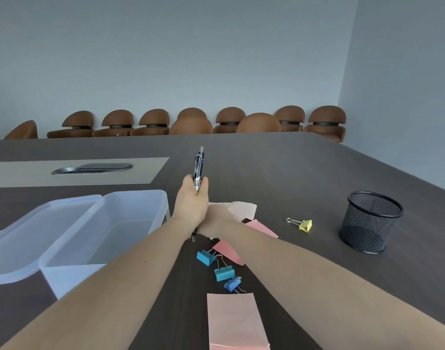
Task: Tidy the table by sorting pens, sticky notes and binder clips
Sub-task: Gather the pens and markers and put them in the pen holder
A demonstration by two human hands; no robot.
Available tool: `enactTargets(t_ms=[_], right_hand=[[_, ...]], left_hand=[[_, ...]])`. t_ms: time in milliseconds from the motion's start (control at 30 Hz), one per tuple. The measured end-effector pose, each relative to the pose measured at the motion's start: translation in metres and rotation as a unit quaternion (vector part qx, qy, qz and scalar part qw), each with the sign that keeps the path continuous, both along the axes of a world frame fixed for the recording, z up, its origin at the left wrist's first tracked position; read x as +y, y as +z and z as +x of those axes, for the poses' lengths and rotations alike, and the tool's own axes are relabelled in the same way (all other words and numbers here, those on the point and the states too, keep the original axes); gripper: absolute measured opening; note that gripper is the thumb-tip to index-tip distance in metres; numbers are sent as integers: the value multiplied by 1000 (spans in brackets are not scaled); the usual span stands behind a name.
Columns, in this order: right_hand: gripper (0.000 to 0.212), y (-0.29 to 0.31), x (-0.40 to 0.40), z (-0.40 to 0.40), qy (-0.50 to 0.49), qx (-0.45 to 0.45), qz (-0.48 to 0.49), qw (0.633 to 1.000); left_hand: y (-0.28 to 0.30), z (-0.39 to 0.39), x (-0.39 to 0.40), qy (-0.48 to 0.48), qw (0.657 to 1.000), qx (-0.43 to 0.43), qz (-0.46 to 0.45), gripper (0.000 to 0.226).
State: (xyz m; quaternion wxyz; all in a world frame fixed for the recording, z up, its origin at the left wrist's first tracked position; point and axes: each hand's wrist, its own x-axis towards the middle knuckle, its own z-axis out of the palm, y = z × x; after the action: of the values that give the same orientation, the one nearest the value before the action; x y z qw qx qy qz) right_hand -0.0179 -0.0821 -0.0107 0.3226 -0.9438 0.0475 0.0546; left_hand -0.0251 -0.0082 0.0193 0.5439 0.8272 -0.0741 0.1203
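My left hand (192, 201) is shut on a black and silver pen (198, 168) and holds it upright above the dark table (279, 168). My right hand (216, 220) rests just behind the left wrist, on pale sticky notes (243, 209); its fingers are hidden. A dark pen end (194, 236) pokes out under the left wrist. Pink sticky notes (262, 228) (228, 250) lie beside my right forearm, and a pink pad (238, 322) lies at the front. Two teal binder clips (205, 257) (224, 273) and a blue binder clip (232, 284) lie between my arms. A yellow binder clip (306, 225) lies to the right.
A clear plastic box (150, 198) with its lid (39, 236) open beside it stands at the left. A black mesh pen cup (370, 221) stands at the right. A cable hatch (92, 168) is set into the table at the back left. Brown chairs (191, 122) line the far wall.
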Motion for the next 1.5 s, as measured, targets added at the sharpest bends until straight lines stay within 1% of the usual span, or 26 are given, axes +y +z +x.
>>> enactTargets(t_ms=[33,100,133,200,267,333,400,467,567,633,767,867,967,1033,1133,1200,1367,1500], right_hand=[[36,1,-5,0,-14,-10,31,999],[17,1,-17,0,-55,-35,72,995],[14,0,-24,1,-85,-52,81,992],[25,-4,-34,1,-130,-79,103,983],[31,-9,-43,-1,-155,-100,111,976],[34,-10,-50,-4,-164,-117,118,972],[37,-10,-53,-7,-161,-128,160,966],[35,-9,-55,-11,-152,-138,230,951],[29,-6,-61,-24,-140,-180,319,920],[26,-8,-68,-37,-143,-211,350,901],[32,-24,-90,-56,-176,-241,351,887],[41,-35,-103,-65,-188,-238,333,893],[40,-39,-111,-68,-189,-231,327,897],[36,-40,-113,-68,-189,-229,334,895],[37,-41,-113,-67,-172,-214,326,905],[36,-40,-112,-66,-160,-215,318,909],[36,-41,-114,-63,-156,-237,311,907],[32,-40,-114,-63,-158,-244,292,911]], left_hand=[[-1,0,-1,-2,1000,0,-3,23],[-2,-1,-5,-7,1000,0,-7,22],[-3,-2,-7,-11,1000,-1,-9,21],[-3,-3,-10,-17,1000,-2,-7,21],[-5,-4,-14,-23,1000,4,-6,20],[-6,-3,-16,-33,999,8,-16,19],[-6,-4,-19,-37,999,8,-23,18],[-6,-7,-22,-39,999,6,-22,15],[-10,-12,-26,-46,998,-2,-38,11],[-15,-17,-32,-49,997,-3,-60,10],[-25,-29,-53,-62,994,-23,-82,10],[-30,-34,-73,-85,992,-20,-93,10],[-32,-30,-84,-88,992,-19,-90,14],[-34,-27,-86,-82,994,-10,-78,17],[-42,-22,-82,-77,994,18,-73,23],[-48,-22,-79,-77,994,38,-70,21],[-51,-25,-79,-80,988,57,-118,23],[-46,-22,-84,-73,986,50,-141,20]])
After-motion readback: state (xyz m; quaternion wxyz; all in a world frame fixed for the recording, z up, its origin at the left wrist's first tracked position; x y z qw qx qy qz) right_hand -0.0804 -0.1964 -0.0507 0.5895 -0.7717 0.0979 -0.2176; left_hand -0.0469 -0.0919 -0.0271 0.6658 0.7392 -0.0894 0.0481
